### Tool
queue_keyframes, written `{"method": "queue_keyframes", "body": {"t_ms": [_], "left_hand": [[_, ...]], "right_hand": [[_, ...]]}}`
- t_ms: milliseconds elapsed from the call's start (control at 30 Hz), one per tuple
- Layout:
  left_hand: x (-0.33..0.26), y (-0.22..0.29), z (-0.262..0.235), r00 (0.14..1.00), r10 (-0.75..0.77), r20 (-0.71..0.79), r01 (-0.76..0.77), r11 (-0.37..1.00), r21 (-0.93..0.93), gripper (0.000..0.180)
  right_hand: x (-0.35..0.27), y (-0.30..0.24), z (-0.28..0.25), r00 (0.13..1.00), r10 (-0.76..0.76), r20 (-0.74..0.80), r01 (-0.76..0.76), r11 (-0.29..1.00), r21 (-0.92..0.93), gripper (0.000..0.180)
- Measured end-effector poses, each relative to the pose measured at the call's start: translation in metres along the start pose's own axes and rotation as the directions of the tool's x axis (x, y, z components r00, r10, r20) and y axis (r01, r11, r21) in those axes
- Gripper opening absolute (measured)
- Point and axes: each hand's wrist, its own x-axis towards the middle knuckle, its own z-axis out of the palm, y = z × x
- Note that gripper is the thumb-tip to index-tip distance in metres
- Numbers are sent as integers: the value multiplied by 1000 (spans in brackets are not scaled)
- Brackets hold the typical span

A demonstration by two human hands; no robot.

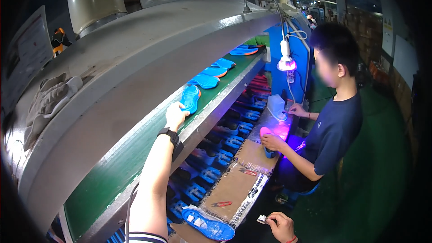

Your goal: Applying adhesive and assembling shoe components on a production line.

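Note:
My left hand (177,116) reaches out over the green conveyor belt (110,193), its fingers closed on the near end of a blue shoe sole (191,99) with an orange edge. Farther along the belt lie several more blue soles (204,80). At the lower edge, my right hand (282,227) pinches a small dark piece with a white tip (261,219); its exact kind is too small to make out. Left of that hand, a blue sole-shaped piece (216,230) with white bits in it rests at the near end of the cardboard-covered ledge (225,186).
Two red-handled thread snips (222,204) lie on the cardboard. On the right a co-worker (337,112) sits handling a shoe part under a purple-lit lamp (286,60). Racks of blue shoe parts (213,153) fill the space below the belt. A grey metal hood (135,58) overhangs it.

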Motion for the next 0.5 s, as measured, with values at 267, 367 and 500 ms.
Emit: {"method": "queue_keyframes", "body": {"t_ms": [267,367,500], "left_hand": [[15,14,23,912,16,410,271,727,-631,40],[-42,67,-11,935,-239,260,308,912,-270,70],[-160,56,-74,970,217,-112,-244,851,-464,72]], "right_hand": [[-3,3,0,998,46,36,-47,998,39,6],[0,-5,6,995,-4,101,-4,997,80,7],[1,-8,39,969,-181,166,150,972,181,7]]}}
